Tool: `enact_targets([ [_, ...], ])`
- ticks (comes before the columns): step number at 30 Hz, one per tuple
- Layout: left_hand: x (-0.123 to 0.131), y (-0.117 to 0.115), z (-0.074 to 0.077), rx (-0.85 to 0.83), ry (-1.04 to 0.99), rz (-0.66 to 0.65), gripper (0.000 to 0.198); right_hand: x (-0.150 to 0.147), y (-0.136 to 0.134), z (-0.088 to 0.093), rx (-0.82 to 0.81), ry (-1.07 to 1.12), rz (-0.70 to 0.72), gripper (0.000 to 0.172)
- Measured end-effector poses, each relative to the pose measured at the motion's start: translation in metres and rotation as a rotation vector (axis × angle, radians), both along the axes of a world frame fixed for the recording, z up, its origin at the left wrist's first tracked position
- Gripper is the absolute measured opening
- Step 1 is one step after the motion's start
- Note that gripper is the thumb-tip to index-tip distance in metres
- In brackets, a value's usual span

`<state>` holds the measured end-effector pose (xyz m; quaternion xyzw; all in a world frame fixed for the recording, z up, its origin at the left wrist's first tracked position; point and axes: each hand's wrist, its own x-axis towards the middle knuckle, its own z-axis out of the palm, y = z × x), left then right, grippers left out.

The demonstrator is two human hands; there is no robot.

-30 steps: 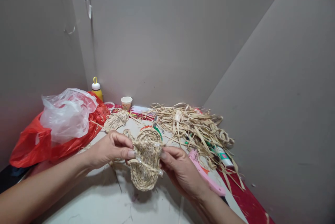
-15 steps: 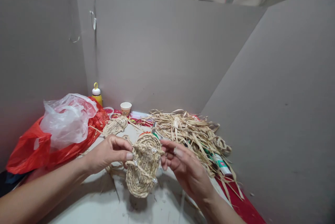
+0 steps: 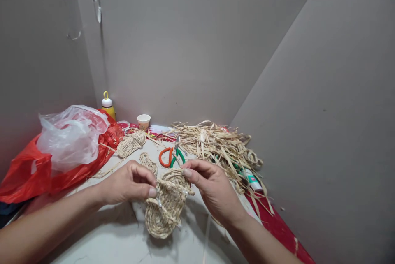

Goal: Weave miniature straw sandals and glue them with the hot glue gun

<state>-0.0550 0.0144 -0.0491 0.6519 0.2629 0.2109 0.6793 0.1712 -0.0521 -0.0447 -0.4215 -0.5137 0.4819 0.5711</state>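
Observation:
A small, sandal-shaped piece of braided straw [image 3: 165,210] with clear beads along its crossing cords is held above the table. My left hand [image 3: 131,184] pinches its left edge between thumb and fingers. At the upper right edge, my right hand [image 3: 212,188] has its thumb and forefinger closed on the same piece. Just behind lie a narrow straw coil [image 3: 148,162] and scissors [image 3: 171,157] with one orange and one green handle. Farther left rests an oval bundle of straw cord [image 3: 132,142].
A heap of dry straw strips [image 3: 212,142] covers the back right, with a white-and-green tube [image 3: 252,179] by it. Red and white plastic bags [image 3: 70,140] lie left. A paper cup [image 3: 143,121] and yellow bottle [image 3: 108,107] stand behind. Grey partitions [image 3: 173,50] enclose the table.
My right hand has moved up and in, its thumb now on the straw piece's upper edge. The scissors' handles have come into view. The camera has tilted down slightly.

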Motion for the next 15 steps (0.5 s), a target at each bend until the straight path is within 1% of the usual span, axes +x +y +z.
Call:
enact_targets([
  [4, 0.002, -0.002, -0.005, 0.015, -0.016, -0.01, 0.016, 0.002, -0.002, 0.0, -0.042, 0.004, 0.009, 0.016],
  [6, 0.003, -0.002, -0.006, -0.012, -0.01, 0.012, 0.015, 0.002, 0.001, 0.0, -0.069, 0.028, 0.009, 0.022],
  [8, 0.004, 0.001, -0.006, -0.029, 0.001, 0.065, 0.014, 0.004, 0.006, -0.001, -0.07, 0.029, -0.027, 0.032],
  [10, 0.001, 0.009, -0.002, -0.005, -0.013, 0.197, 0.014, 0.011, 0.011, 0.0, -0.05, 0.007, -0.129, 0.041],
  [11, -0.002, 0.017, 0.001, 0.021, -0.033, 0.286, 0.014, 0.016, 0.012, 0.0, -0.038, -0.008, -0.195, 0.042],
  [12, -0.006, 0.026, 0.004, 0.047, -0.057, 0.408, 0.016, 0.023, 0.012, 0.001, -0.029, -0.023, -0.257, 0.04],
  [13, -0.012, 0.037, 0.008, 0.065, -0.071, 0.483, 0.017, 0.03, 0.01, 0.002, -0.032, -0.035, -0.299, 0.036],
  [15, -0.025, 0.062, 0.013, 0.102, -0.079, 0.609, 0.017, 0.046, 0.003, 0.005, -0.072, -0.096, -0.329, 0.031],
])
